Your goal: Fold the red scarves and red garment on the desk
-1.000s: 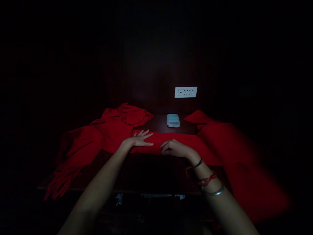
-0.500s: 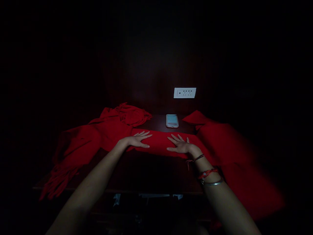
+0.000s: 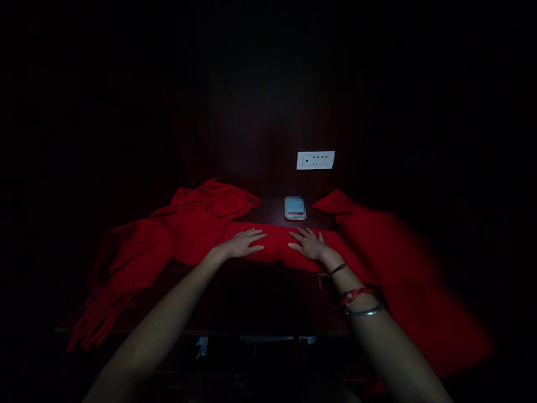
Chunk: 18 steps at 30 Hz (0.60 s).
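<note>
1. In the head view, the red cloth (image 3: 276, 245) is lying across the dark tabletop (image 3: 251, 302), its narrow middle band running between looser masses at either side; a phone (image 3: 295, 207) is lying just behind.
2. The left hand (image 3: 243, 244) is resting palm-down on that band, fingers extended, gripping nothing; the right hand (image 3: 309, 245) is resting likewise, apart from it.
3. Both seem to be flattening the band; the next move is probably calling for even, light pressure without bunching.
</note>
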Motion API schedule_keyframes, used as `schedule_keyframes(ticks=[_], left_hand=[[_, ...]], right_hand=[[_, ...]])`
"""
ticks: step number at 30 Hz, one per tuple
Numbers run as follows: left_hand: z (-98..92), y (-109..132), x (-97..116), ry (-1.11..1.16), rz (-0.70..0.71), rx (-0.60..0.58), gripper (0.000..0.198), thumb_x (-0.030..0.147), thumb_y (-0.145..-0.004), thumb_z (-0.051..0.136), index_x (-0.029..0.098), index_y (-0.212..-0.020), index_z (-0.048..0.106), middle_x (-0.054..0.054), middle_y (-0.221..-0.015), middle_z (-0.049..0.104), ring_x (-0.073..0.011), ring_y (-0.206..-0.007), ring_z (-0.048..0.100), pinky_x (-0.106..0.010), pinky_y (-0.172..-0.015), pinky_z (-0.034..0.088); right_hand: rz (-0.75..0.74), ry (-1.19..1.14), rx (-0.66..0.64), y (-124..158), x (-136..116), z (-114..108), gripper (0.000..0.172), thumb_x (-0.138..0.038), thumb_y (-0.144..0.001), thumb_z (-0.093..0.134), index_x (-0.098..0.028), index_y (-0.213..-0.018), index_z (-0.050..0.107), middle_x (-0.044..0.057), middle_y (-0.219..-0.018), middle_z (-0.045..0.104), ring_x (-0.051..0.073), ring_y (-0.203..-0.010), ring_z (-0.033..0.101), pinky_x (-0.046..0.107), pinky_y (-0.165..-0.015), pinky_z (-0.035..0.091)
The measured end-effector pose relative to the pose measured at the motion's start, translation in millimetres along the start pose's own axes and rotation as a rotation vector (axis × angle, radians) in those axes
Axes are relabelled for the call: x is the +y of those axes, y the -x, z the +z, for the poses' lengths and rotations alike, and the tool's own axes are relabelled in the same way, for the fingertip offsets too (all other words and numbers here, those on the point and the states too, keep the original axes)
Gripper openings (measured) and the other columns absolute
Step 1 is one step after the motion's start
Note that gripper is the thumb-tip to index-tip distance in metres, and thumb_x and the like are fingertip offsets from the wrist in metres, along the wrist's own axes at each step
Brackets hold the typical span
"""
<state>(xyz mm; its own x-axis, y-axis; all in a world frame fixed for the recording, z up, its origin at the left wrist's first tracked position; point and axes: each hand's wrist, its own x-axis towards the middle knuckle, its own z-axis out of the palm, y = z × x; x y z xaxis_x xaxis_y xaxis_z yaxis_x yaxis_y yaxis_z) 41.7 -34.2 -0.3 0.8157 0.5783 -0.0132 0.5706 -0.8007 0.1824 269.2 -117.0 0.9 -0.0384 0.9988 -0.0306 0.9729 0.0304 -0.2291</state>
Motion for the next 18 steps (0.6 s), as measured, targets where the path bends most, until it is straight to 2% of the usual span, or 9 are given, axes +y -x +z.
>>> schedule_keyframes(ticks=[2,4,7,9,12,14,16,18], left_hand=[[1.4,1.3,-2.0,-0.006,-0.079,-0.098,0.066,0.060,-0.074,0.030,0.027,-0.129,0.017,-0.005,-0.136,0.013,-0.0250,-0.123,0.011,-0.040,-0.097,0.013],[0.6,4.4,-4.7,0.000,-0.099,-0.135,0.072,0.064,-0.072,0.030,0.027,-0.130,0.009,-0.004,-0.137,0.004,-0.0256,-0.123,0.003,-0.041,-0.097,0.010],[-3.6,7.6,-4.8,0.020,-0.071,-0.177,0.080,0.066,-0.068,0.033,0.027,-0.131,0.003,-0.005,-0.137,-0.002,-0.0248,-0.123,-0.002,-0.041,-0.098,0.007],[-7.6,8.3,-1.2,0.032,-0.088,-0.224,0.086,0.068,-0.064,0.037,0.027,-0.130,0.001,-0.006,-0.137,-0.005,-0.0263,-0.123,-0.004,-0.043,-0.097,0.007],[-13.8,11.0,7.5,0.040,-0.128,-0.278,0.094,0.069,-0.059,0.043,0.027,-0.130,-0.002,-0.007,-0.136,-0.009,-0.0291,-0.122,-0.007,-0.046,-0.096,0.008],[-17.4,15.1,12.4,0.046,-0.137,-0.296,0.098,0.068,-0.056,0.047,0.027,-0.130,-0.003,-0.007,-0.136,-0.009,-0.0299,-0.122,-0.007,-0.046,-0.096,0.009],[-19.9,19.2,14.5,0.065,-0.116,-0.292,0.096,0.067,-0.058,0.046,0.026,-0.130,-0.002,-0.006,-0.136,-0.007,-0.0287,-0.122,-0.005,-0.044,-0.097,0.010],[-20.3,20.5,13.1,0.099,-0.094,-0.232,0.080,0.065,-0.068,0.035,0.026,-0.131,0.004,-0.004,-0.137,-0.002,-0.0247,-0.123,-0.003,-0.040,-0.098,0.010]], right_hand=[[0.077,0.011,-0.058,-2.3,-0.7,3.2,0.061,-0.060,-0.076,0.021,-0.029,-0.128,0.022,0.005,-0.137,0.012,0.032,-0.122,0.008,0.057,-0.090,0.008],[0.109,0.009,-0.030,-4.0,-1.1,3.3,0.058,-0.058,-0.078,0.018,-0.029,-0.127,0.023,0.005,-0.136,0.014,0.031,-0.122,0.010,0.057,-0.090,0.010],[0.093,0.021,0.083,-8.4,-2.5,-4.5,0.045,-0.045,-0.083,0.018,-0.026,-0.118,0.040,0.007,-0.127,0.035,0.027,-0.115,0.030,0.054,-0.089,0.018],[0.074,0.037,0.149,-14.2,-5.3,-13.8,0.037,-0.034,-0.084,0.024,-0.023,-0.111,0.048,0.009,-0.117,0.047,0.022,-0.107,0.041,0.044,-0.089,0.026],[0.051,0.067,0.172,-25.2,-11.8,-25.7,0.033,-0.024,-0.079,0.037,-0.021,-0.109,0.050,0.009,-0.111,0.052,0.019,-0.099,0.048,0.029,-0.082,0.035],[0.051,0.087,0.158,-31.3,-14.8,-28.0,0.032,-0.021,-0.075,0.044,-0.021,-0.105,0.053,0.009,-0.107,0.055,0.020,-0.096,0.050,0.028,-0.077,0.037],[0.057,0.094,0.154,-35.3,-14.1,-25.5,0.027,-0.019,-0.072,0.048,-0.020,-0.097,0.057,0.009,-0.101,0.058,0.022,-0.093,0.051,0.030,-0.074,0.038],[0.053,0.094,0.170,-37.6,-9.0,-20.6,0.023,-0.019,-0.073,0.046,-0.020,-0.093,0.057,0.009,-0.097,0.059,0.022,-0.091,0.052,0.030,-0.073,0.038]])
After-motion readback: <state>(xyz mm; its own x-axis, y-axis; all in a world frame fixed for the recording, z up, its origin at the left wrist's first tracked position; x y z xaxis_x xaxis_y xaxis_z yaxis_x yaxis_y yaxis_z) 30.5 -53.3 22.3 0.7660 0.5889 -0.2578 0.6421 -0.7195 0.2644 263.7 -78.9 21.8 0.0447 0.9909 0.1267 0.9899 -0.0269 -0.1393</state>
